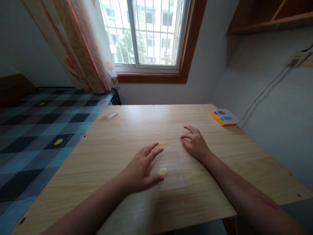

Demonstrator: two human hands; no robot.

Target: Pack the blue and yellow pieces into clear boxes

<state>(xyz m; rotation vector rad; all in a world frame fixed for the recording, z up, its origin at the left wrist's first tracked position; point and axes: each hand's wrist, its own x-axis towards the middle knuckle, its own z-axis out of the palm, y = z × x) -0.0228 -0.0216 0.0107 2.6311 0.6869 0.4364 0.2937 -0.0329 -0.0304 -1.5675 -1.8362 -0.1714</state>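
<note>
A clear, flat plastic case (172,178) lies on the wooden table, with a pale yellow piece (162,171) showing in its left part. My left hand (143,166) is at the case's left side, fingers spread and holding nothing; its thumb tip is beside the yellow piece. Just beyond the case's far edge is a short row of small yellow pieces (163,144), close to my left index fingertip. To the right of the case, my right hand (194,142) rests with fingers apart and nothing in them.
An orange box with a clear lid (223,118) sits at the table's back right. A small clear container (111,113) stands at the back left. The table (117,150) adjoins a checkered bed (44,130) on the left and a wall on the right.
</note>
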